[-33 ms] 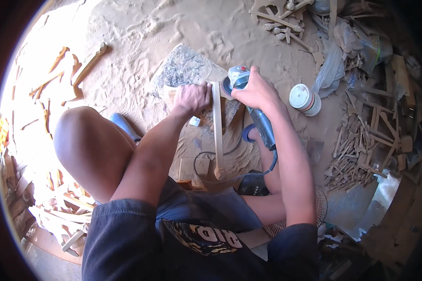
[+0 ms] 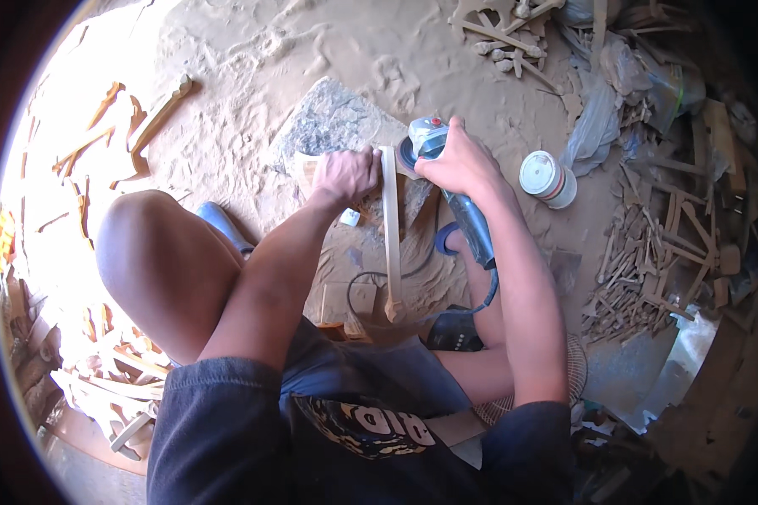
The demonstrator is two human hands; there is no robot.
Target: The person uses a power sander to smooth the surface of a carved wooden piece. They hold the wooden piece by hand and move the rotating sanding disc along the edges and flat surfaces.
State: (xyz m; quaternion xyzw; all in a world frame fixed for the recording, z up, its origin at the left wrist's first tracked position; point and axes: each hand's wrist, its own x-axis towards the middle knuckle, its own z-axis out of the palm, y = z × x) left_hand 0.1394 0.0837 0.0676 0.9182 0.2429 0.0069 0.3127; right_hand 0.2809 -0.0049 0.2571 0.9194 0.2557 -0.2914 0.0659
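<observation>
My left hand (image 2: 346, 177) is closed around a pale shaped piece of wood (image 2: 391, 227), whose long narrow leg runs down toward my lap. Another light wooden part shows left of that fist; whether it belongs to the same piece I cannot tell. Beneath lies a grey stone block (image 2: 333, 118). Wrapped round a blue angle grinder (image 2: 470, 227) is my right hand (image 2: 461, 162). The grinder's disc (image 2: 407, 154) sits against or very close to the wood's upper end, just right of my left fist. Its cable loops below, across the dusty ground.
A white round tub (image 2: 540, 173) stands right of the grinder. Carved wooden pieces lie at upper left (image 2: 158, 118) and top right. A heap of wooden sticks (image 2: 627, 278) and plastic bags (image 2: 596, 126) occupy the right side. Fine dust covers the ground (image 2: 236, 50).
</observation>
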